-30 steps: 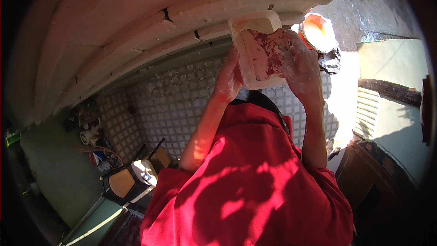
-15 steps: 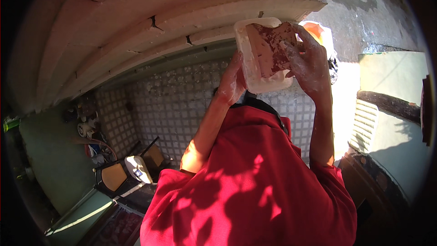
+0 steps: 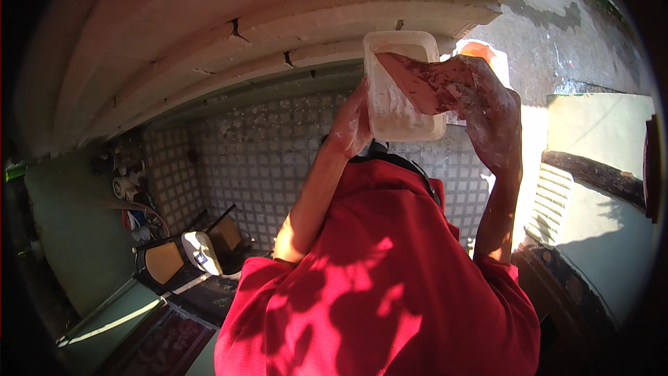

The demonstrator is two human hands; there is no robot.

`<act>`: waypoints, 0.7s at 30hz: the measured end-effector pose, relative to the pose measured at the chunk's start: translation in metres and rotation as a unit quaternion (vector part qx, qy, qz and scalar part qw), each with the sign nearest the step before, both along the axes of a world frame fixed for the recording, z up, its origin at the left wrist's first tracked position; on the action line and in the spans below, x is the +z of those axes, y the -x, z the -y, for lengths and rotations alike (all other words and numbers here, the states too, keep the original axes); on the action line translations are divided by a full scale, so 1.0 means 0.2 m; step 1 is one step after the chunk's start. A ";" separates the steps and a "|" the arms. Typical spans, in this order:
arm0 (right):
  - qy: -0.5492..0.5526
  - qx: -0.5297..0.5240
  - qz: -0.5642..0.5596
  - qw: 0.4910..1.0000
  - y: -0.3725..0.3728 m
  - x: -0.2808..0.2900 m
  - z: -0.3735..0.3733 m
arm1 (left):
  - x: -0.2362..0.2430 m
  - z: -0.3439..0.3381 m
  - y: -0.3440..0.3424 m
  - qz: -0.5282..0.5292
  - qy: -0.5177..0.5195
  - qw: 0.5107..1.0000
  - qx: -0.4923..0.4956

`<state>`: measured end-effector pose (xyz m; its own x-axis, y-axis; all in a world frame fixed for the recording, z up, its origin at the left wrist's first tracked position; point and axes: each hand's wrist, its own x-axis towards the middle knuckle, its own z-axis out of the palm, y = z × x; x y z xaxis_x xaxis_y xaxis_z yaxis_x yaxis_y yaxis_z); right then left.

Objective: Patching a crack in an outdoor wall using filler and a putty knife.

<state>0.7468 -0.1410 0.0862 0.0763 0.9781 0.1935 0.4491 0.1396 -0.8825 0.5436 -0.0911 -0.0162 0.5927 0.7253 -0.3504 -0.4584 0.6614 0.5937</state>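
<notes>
My left hand (image 3: 353, 124) grips the left side of a rectangular, translucent plastic container (image 3: 406, 127), its fingers mostly hidden behind the wall. White paste-like residue coats the inside of the container. A flat, reddish-brown scraper (image 3: 419, 82) with a broad edge is held in my right hand (image 3: 489, 108). The scraper is tilted over the container's opening, its wide end toward the left wall; I cannot tell whether it touches the inside. White smears mark the skin of both hands.
A wide, stepped pale ledge (image 3: 292, 24) spans the far side. Behind my right hand stands a white and orange container (image 3: 480, 50). Square-patterned tiles (image 3: 271, 160) cover the floor. At lower left is a dark-framed chair (image 3: 165, 262), with a white oblong object (image 3: 200, 252) beside it.
My right hand has moved slightly right and turned, tilting the scraper so that more of the container's inside shows. My left hand keeps its hold on the container.
</notes>
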 end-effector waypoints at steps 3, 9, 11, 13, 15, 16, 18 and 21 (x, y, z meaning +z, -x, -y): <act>0.009 0.121 0.212 0.970 0.00 0.11 0.03 | -0.02 -0.02 0.02 0.007 -0.025 0.999 -0.024; 0.016 0.202 0.342 0.918 0.10 0.20 0.02 | -0.04 -0.02 0.01 0.000 -0.034 0.997 -0.072; 0.004 0.195 0.337 0.921 0.11 0.24 0.00 | -0.04 -0.02 0.03 -0.020 -0.010 0.996 -0.085; -0.002 0.184 0.346 0.920 0.11 0.26 -0.02 | -0.01 -0.01 0.03 -0.019 -0.017 0.997 -0.071; 0.019 0.215 0.382 0.899 0.11 0.29 -0.04 | 0.00 0.00 0.04 -0.018 -0.024 0.998 -0.058; -0.002 0.233 0.384 0.893 0.11 0.26 -0.04 | -0.01 0.00 0.04 -0.008 -0.025 0.998 -0.057; 0.000 0.253 0.383 0.888 0.13 0.22 -0.05 | -0.01 -0.01 0.04 0.003 -0.025 0.998 -0.058; -0.014 0.274 0.377 0.885 0.16 0.15 -0.07 | 0.01 -0.01 0.06 -0.004 -0.026 0.997 -0.069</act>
<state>0.7147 -0.1265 0.1170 -0.5689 0.8223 0.0131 0.7665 0.5359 -0.3539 0.5318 -0.0895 -0.0137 0.6858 0.6535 -0.3202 -0.3593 0.6867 0.6320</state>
